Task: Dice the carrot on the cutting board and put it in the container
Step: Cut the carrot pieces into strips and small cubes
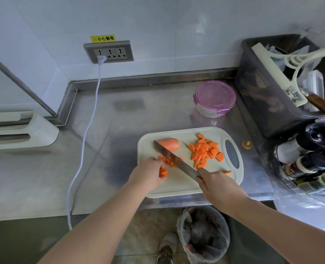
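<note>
A white cutting board lies on the steel counter. An uncut carrot chunk rests at its far left. A pile of cut carrot pieces sits toward the board's handle end. My right hand grips the handle of a knife, whose blade slants across the board over a small group of carrot slices. My left hand holds a carrot piece against the board, just left of the blade. A round container with a purple lid stands behind the board, closed.
A dark bin of utensils and a rack of bottles crowd the right side. A carrot end lies right of the board. A white cord runs from the wall socket across the counter. A lined waste bin stands on the floor below.
</note>
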Tool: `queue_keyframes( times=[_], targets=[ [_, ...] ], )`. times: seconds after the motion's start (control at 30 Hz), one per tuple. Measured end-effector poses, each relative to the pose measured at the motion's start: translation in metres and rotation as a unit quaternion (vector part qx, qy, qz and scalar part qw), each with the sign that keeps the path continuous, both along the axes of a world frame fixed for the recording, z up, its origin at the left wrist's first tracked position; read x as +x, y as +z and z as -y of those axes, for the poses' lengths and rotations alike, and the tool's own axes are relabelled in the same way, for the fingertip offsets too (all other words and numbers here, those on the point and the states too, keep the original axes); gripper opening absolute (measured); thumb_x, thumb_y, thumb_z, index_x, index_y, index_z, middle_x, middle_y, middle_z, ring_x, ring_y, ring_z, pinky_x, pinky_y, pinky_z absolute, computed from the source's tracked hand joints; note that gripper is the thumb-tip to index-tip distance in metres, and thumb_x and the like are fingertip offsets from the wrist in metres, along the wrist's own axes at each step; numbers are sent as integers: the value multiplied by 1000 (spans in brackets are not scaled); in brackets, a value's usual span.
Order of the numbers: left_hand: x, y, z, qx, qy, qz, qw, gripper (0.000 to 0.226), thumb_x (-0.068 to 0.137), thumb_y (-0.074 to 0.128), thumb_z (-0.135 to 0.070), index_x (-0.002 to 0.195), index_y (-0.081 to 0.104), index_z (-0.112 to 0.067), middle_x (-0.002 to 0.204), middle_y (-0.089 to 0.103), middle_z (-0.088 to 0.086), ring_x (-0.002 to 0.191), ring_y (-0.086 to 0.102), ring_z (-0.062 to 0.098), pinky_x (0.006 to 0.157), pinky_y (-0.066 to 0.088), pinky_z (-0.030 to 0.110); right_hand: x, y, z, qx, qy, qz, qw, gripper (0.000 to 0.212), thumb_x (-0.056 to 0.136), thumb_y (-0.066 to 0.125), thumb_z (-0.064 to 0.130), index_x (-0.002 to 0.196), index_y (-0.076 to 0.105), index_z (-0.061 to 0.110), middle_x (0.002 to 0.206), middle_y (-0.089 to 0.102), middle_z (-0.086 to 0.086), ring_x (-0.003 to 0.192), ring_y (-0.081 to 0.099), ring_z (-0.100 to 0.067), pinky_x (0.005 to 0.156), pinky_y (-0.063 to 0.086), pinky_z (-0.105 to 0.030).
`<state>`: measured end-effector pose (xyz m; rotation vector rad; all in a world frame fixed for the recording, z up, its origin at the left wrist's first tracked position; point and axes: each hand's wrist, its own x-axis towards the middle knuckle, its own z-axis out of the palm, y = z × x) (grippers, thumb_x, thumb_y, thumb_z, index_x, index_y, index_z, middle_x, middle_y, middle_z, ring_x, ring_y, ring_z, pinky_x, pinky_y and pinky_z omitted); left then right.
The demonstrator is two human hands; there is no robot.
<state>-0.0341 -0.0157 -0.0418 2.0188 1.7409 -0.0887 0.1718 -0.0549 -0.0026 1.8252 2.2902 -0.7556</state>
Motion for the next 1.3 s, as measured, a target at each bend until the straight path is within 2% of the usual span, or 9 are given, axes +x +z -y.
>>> queue_keyframes(
  times=[0.1,0.2,0.3,0.37,0.5,0.63,0.83,1.1,1.3],
  targets=[
    [7,-5,11,12,84,7,996,19,88,53,-30,104,58,-21,103,55,-2,87,60,20,74,50,32,-5,-4,2,-6,2,2,1000,23,104,29,33,111,47,19,67,45,4,61,50,-20,53,40,-26],
    [9,-9,20,18,143,17,989,21,91,51,-34,106,56,-21,106,56,-2,90,61,21,68,46,30,-10,-8,5,-17,17,21,999,21,104,32,30,114,45,18,68,42,6,59,47,-17,51,38,-24],
    [9,-11,26,19,169,43,984,22,90,55,-35,109,56,-22,109,57,-5,93,61,17,68,44,28,-16,-10,8,-38,30,38,998,21,104,35,26,119,45,17,81,50,2,69,55,-20,59,48,-28],
    [6,-10,28,22,175,60,982,25,90,57,-32,113,57,-23,111,59,-6,97,61,16,72,45,28,-19,-12,9,-56,7,23,998,19,104,34,27,115,45,17,80,52,0,75,61,-22,65,52,-32],
    [-1,-8,29,25,179,68,981,25,92,56,-22,116,59,-23,111,63,-5,100,61,17,81,50,31,-24,-19,11,-67,11,31,997,16,103,41,24,117,45,18,85,57,1,75,62,-17,66,55,-28],
    [-4,-9,29,22,186,70,980,23,92,53,-16,113,61,-23,107,66,-4,98,62,16,81,50,30,-29,-22,14,-72,8,32,997,17,102,44,21,119,45,19,88,59,0,75,62,-16,67,56,-29],
    [-5,-7,29,22,183,73,980,19,91,58,-19,109,61,-21,103,67,-4,96,62,15,78,50,28,-34,-21,17,-60,6,27,998,18,103,38,21,120,44,20,86,59,0,77,62,-18,70,57,-32],
    [-4,-1,32,2,175,95,980,38,85,69,-27,119,55,-20,120,53,-6,106,57,17,86,48,32,-34,-26,18,-65,7,34,997,21,101,43,21,123,44,22,93,62,-1,78,64,-17,73,59,-35],
    [-3,0,33,8,190,117,975,30,87,67,-24,115,58,-17,116,58,-2,103,60,16,86,48,29,-33,-25,19,-62,9,33,997,20,101,44,21,122,44,21,94,62,-1,78,64,-17,74,59,-35]
  ],
)
